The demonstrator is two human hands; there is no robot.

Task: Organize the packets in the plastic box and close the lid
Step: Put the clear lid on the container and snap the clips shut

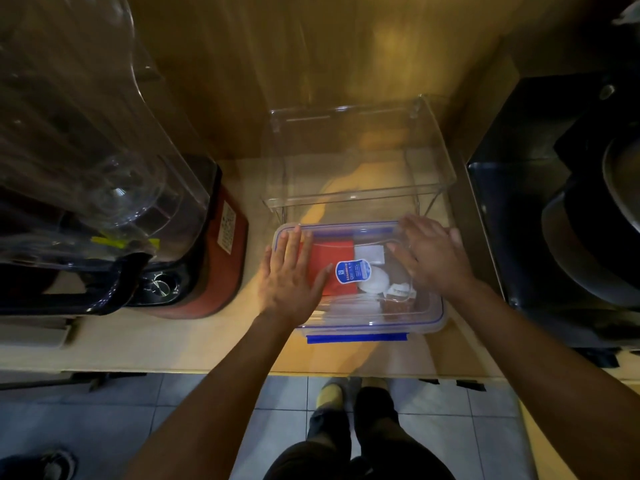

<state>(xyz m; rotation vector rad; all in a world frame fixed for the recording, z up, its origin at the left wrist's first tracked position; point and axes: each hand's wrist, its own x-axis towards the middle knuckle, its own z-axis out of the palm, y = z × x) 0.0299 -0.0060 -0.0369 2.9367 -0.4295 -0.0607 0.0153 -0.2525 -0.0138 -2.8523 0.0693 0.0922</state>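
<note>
A clear plastic box [434, 318] with a blue-trimmed lid [360, 308] sits on the wooden counter near its front edge. Through the lid I see a red packet [332, 258], white packets [370, 254] and a blue label [353, 270]. A blue clasp [356, 338] runs along the near side. My left hand [292, 271] lies flat on the lid's left part, fingers spread. My right hand [431, 256] lies flat on the lid's right part, fingers together and pointing left.
A clear empty bin [360, 150] stands right behind the box. A red-based blender with a large clear jug [114, 188] is on the left. A black appliance [568, 202] stands on the right. Tiled floor and my feet show below the counter edge.
</note>
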